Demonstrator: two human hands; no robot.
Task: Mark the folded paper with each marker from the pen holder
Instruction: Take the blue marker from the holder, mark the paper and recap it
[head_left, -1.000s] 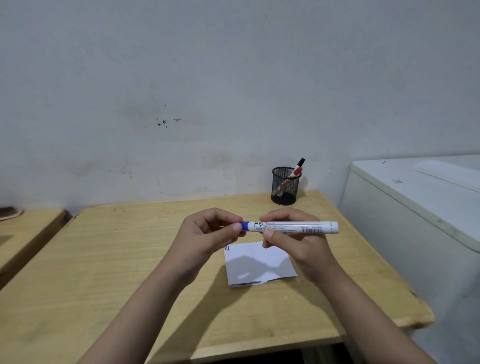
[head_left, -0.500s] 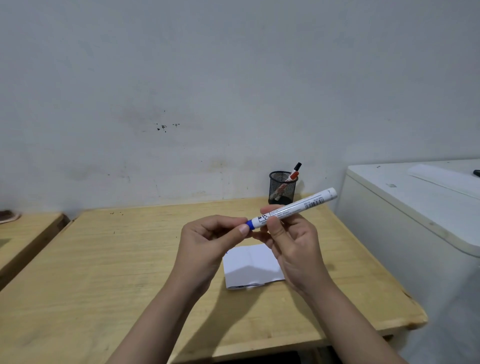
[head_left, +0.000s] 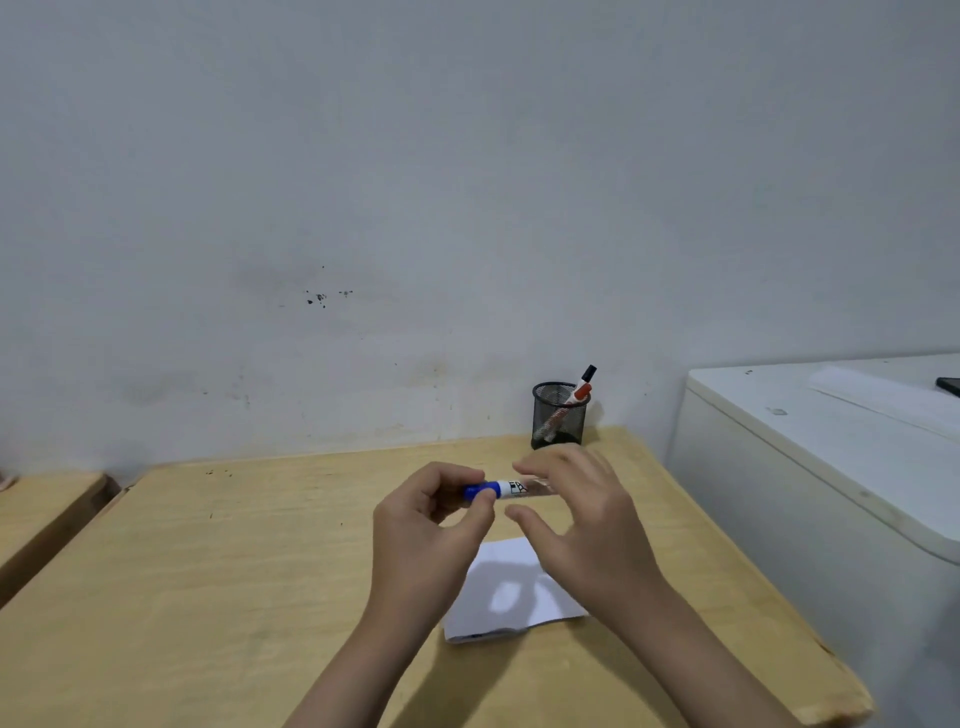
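A white marker with a blue cap (head_left: 501, 489) lies level above the wooden table (head_left: 249, 551). My left hand (head_left: 431, 525) pinches its blue cap end between thumb and fingers. My right hand (head_left: 587, 525) is blurred, with fingers spread around the marker's white barrel; thumb and index finger stand apart from it. The barrel's right end is hidden behind that hand. The folded white paper (head_left: 511, 597) lies flat below both hands. At the table's back right stands the black mesh pen holder (head_left: 558, 415), with a red-capped marker (head_left: 581, 391) and a black-tipped one (head_left: 588, 372) in it.
A white chest-like appliance (head_left: 831, 467) stands right of the table, with a dark object at its far right edge (head_left: 948, 385). A second wooden surface (head_left: 41, 504) sits to the left, across a gap. The wall runs close behind the table.
The marker has swung from tilted up-right back to level. My right hand has let go of the barrel and spread its fingers. My left hand still pinches the blue cap.
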